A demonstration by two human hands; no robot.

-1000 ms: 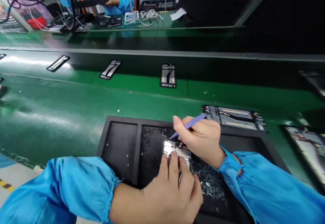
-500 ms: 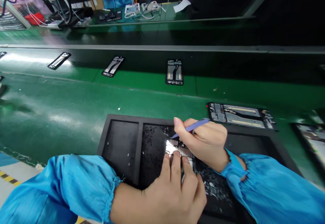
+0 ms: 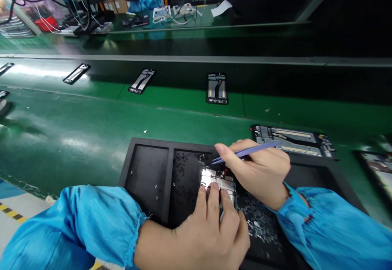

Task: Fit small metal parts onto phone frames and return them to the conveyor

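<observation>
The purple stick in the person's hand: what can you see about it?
It is a slim pry tool, pale violet-blue and plastic by its look, long and narrowing to a thin, pointed tip. The person's right hand grips it, and it lies almost flat, slanting slightly down toward the tip. The tip points left, at the top edge of a silver phone part on a black tray. I cannot tell whether the tip touches that part.

Blue sleeves [image 3: 333,225], lilac spudger [image 3: 248,151], speckled black tray [image 3: 190,188].
</observation>
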